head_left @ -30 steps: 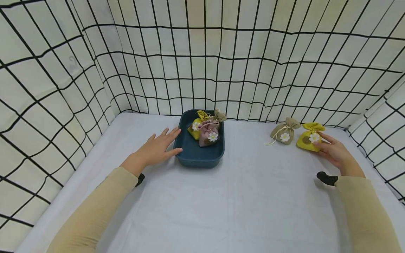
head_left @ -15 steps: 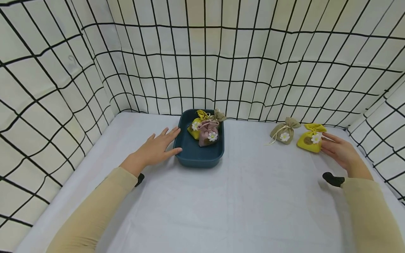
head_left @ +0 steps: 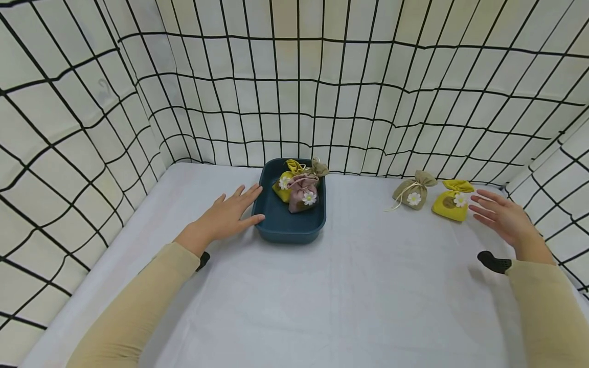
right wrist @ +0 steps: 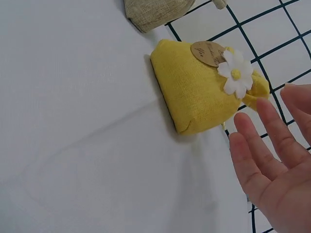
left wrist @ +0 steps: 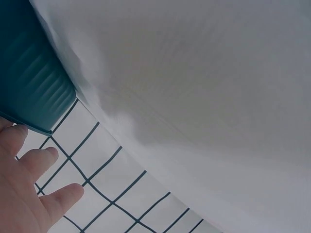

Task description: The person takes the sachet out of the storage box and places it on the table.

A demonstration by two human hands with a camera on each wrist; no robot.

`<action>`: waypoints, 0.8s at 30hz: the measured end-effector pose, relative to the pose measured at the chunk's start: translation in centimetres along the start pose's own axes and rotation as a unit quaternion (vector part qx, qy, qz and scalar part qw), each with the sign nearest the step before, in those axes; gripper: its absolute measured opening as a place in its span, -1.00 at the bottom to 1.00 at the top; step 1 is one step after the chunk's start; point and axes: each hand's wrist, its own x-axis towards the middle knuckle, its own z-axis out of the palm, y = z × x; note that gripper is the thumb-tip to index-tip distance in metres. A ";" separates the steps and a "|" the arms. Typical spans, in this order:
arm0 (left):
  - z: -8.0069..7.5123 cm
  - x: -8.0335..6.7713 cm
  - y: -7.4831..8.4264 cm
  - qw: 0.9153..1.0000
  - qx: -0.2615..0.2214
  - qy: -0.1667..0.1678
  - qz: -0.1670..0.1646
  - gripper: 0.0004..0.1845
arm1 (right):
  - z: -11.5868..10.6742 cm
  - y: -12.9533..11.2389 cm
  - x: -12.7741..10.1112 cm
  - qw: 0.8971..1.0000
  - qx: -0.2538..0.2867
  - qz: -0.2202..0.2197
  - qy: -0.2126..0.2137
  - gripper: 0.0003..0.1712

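Observation:
My left hand [head_left: 227, 215] lies with spread fingers at the left rim of a dark blue plastic basin [head_left: 285, 237]; in the left wrist view its fingertips meet the basin's edge. Inside the basin are a yellow drawstring pouch [head_left: 282, 193], a mauve pouch [head_left: 300, 201] and a beige one [head_left: 320, 168] behind. At the right, a yellow drawstring pouch [right wrist: 189, 92] with a white daisy and a brown tag sits on the cloth. Just right of it, my right hand [head_left: 503, 217] holds nothing, its fingers loosely extended toward the pouch. A beige pouch [head_left: 411, 194] with a daisy sits left of that yellow one.
A white cloth [head_left: 349, 296] covers the table. Black wire grid panels [head_left: 294, 97] backed with white sheeting stand along the back and both sides. The right-hand pouches are close to the back panel. A black wrist-camera mount [head_left: 493, 261] juts out below my right hand.
My right hand has let go of the yellow pouch and drawn back to the right, leaving it beside the beige pouch. My left hand has stayed at the basin.

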 end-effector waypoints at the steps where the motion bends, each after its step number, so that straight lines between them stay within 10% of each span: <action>1: 0.0 0.0 0.0 1.000 -0.001 0.000 0.001 -0.08 | 0.1 -0.1 -0.1 1.000 0.003 -0.007 0.002 -0.69; 24: -0.2 -0.1 0.2 1.000 -0.007 -0.002 -0.001 -0.10 | 6.1 -3.4 -1.8 0.992 -0.036 -0.119 -0.005 -0.73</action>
